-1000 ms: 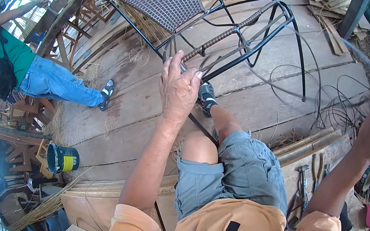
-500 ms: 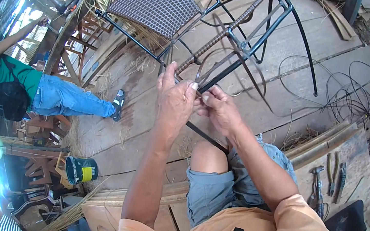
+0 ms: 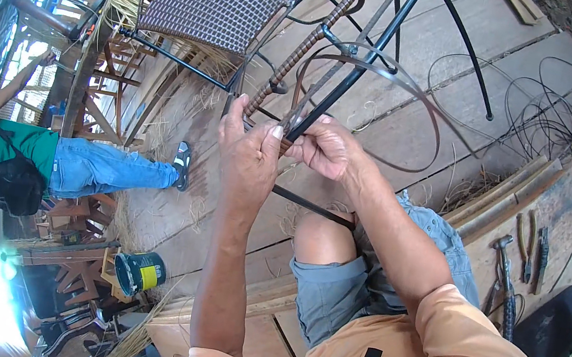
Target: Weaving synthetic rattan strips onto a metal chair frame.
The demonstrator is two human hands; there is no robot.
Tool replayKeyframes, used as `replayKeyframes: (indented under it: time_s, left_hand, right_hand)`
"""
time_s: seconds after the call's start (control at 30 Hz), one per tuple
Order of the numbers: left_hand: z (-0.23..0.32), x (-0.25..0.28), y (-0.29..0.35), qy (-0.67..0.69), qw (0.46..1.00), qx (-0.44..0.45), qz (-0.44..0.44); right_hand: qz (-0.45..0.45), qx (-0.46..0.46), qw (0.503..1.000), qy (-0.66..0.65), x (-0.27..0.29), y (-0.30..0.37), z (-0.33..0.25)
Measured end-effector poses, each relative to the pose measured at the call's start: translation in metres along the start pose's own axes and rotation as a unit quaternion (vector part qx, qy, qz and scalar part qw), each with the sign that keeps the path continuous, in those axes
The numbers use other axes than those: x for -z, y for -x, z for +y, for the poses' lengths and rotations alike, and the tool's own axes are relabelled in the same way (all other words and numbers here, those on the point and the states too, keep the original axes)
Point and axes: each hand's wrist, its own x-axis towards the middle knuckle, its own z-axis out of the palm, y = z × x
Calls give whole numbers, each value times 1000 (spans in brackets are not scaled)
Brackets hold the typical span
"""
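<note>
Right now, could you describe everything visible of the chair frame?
The chair frame has dark, glossy tubes, apparently metal. It appears tilted over the plank floor, partly cut off at the picture's top. A checkered woven panel fills one section, a brown-wrapped bar crosses another, and a loose brown strip loops nearby. The left grip and right grip are closed on its near corner.

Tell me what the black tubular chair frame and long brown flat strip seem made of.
Black tubular chair frame: probably painted metal; slim bent tubes shine smoothly. Long brown flat strip: perhaps plastic or rattan; it curves smoothly, faintly glossy.
</note>
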Motion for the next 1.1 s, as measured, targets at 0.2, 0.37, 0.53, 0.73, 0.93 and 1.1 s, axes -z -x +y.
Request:
replayKeyframes:
  time_s: [0.2,0.37,0.53,0.73,0.93,1.1]
  left_hand:
    - [-1,-4,0,10,1000,-1,10]
    - [-5,-6,2,17,1000,-4,24]
    - [-5,-8,2,14,1000,-10,26]
    - [-3,-6,3,6,1000,-2,25]
    - [1,-4,2,4,1000,6,25]
    - [1,-6,3,-7,1000,1,20]
  right_hand:
    - [27,-8,999,21,8,-4,0]
    - [27,13,999,-9,3,-2,3]
    - [36,26,998,-37,6,-1,2]
    - [29,29,996,-81,4,-4,3]
    - [-48,23,995,-85,19,-8,6]
    - [-85,12,993,-75,17,-11,5]
